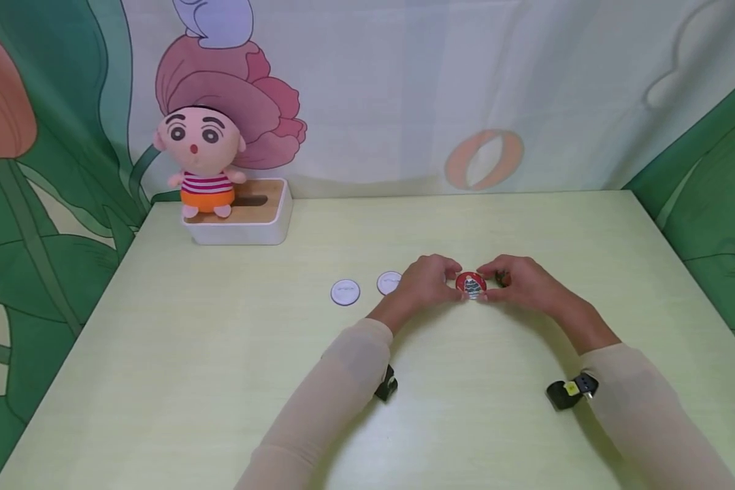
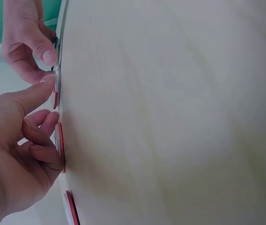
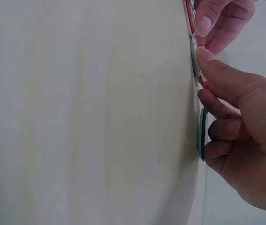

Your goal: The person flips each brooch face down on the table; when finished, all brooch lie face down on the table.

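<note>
A round red button badge with a Christmas tree picture (image 1: 471,286) is between my two hands, picture up, low over the table. My left hand (image 1: 425,282) pinches its left edge between thumb and fingers, and my right hand (image 1: 529,284) pinches the right edge the same way. Behind the right fingers a dark green badge (image 1: 502,278) is mostly hidden; the right wrist view shows its edge (image 3: 203,133) close to the curled fingers. Left of my hands lie two badges with white backs up, one in the open (image 1: 346,292), the other (image 1: 388,282) partly covered by my left hand.
A plush doll (image 1: 207,163) sits on a white box with a wooden top (image 1: 263,204) at the table's back left. The pale table (image 1: 190,367) ends at a printed curtain (image 1: 380,102). Small black cameras (image 1: 563,395) hang under both sleeves.
</note>
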The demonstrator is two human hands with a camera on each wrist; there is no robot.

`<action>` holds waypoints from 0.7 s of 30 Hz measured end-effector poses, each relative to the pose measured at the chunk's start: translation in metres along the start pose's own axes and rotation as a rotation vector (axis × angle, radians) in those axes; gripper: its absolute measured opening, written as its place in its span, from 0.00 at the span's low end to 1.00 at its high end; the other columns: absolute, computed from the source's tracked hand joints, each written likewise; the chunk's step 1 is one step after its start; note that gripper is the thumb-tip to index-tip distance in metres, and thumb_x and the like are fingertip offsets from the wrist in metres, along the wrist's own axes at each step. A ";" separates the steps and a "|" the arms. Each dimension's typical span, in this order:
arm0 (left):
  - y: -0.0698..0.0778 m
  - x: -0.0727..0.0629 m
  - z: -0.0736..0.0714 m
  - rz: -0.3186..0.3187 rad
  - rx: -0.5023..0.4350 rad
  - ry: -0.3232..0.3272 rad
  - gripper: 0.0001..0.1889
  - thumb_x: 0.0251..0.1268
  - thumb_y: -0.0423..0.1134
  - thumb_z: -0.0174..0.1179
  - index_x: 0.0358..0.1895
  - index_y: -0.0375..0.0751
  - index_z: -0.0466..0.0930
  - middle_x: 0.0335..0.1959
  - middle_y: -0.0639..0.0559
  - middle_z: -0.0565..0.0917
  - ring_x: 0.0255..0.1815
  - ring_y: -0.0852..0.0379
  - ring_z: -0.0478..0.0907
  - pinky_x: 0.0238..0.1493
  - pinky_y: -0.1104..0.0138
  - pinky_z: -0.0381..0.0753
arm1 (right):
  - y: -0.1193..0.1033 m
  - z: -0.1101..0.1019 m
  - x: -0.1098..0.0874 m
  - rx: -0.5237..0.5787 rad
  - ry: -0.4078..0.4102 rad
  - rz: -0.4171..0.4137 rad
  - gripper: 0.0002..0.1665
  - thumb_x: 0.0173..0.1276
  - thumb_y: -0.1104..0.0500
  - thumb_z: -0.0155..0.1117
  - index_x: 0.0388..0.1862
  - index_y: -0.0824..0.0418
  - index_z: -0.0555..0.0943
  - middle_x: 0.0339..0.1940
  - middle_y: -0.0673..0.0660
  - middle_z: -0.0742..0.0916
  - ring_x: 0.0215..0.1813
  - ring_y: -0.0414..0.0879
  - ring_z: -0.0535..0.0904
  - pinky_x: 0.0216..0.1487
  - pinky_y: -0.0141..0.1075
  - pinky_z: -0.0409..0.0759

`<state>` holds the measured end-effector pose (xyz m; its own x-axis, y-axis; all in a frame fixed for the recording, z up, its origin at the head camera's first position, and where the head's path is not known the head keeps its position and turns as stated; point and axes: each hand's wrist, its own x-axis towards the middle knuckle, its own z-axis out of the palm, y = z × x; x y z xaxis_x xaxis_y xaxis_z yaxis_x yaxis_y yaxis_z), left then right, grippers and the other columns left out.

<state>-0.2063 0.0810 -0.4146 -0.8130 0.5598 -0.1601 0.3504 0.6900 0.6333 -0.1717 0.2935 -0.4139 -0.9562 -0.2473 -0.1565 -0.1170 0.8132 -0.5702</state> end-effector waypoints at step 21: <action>0.004 0.003 0.005 0.024 -0.016 0.049 0.11 0.58 0.40 0.75 0.43 0.44 0.91 0.31 0.55 0.87 0.35 0.62 0.73 0.35 0.76 0.67 | -0.003 0.000 0.000 -0.010 -0.006 -0.019 0.28 0.61 0.58 0.78 0.59 0.66 0.83 0.49 0.63 0.88 0.43 0.49 0.75 0.41 0.31 0.75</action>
<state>-0.2051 0.0881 -0.4160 -0.8263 0.5527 -0.1081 0.3626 0.6690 0.6488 -0.1718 0.2908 -0.4122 -0.9522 -0.2661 -0.1500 -0.1384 0.8136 -0.5647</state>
